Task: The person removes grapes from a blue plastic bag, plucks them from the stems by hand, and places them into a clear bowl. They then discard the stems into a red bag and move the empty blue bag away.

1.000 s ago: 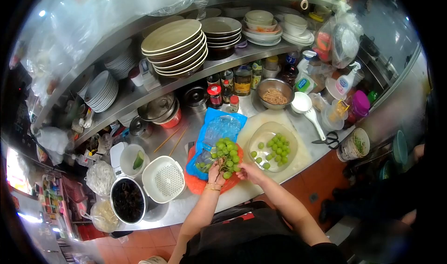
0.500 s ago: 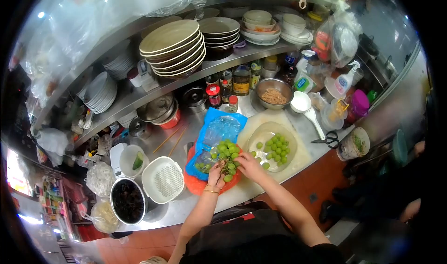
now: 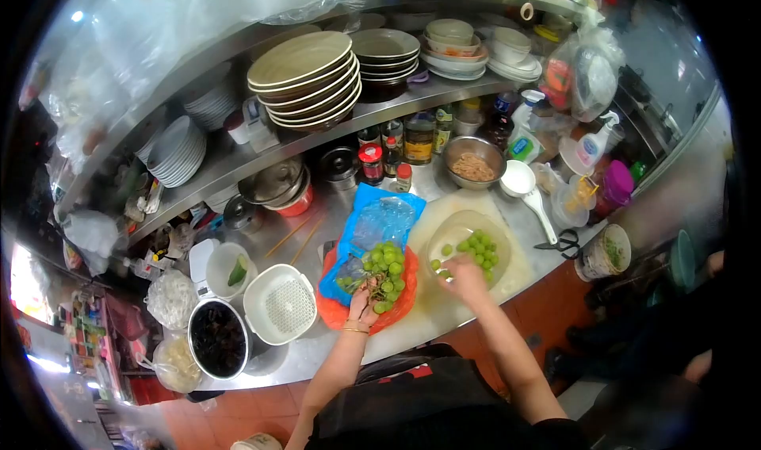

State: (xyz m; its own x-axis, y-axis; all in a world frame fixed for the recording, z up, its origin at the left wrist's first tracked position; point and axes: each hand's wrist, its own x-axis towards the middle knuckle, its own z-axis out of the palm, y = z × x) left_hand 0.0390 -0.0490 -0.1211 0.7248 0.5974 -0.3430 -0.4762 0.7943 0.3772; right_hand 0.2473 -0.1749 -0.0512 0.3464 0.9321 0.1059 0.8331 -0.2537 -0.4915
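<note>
The left hand [image 3: 362,306] is closed on the stem of a grape bunch [image 3: 384,277], which hangs above a blue bag [image 3: 361,212] and a red bag [image 3: 337,314]. The right hand [image 3: 466,279], well apart from the left, is at the near side of a clear bowl [image 3: 501,272]; its fingertips are partly hidden, so whether they grip a grape cannot be told. The bowl holds loose green grapes [image 3: 482,246], most of them gathered toward its far right side, and sits on a pale board [image 3: 519,279].

Beyond the board, a metal bowl [image 3: 495,158] holds light brown food [image 3: 473,167], with a white scoop [image 3: 539,214] just beside it. To the left of the bags, a white basket [image 3: 279,304] shows its perforated floor. Next to it, a pot [image 3: 243,323] holds dark food [image 3: 218,339], and a clear jug [image 3: 216,272] behind the pot holds a green piece [image 3: 237,271]. At the right end of the counter, a tub [image 3: 587,263] contains green bits [image 3: 614,252].
</note>
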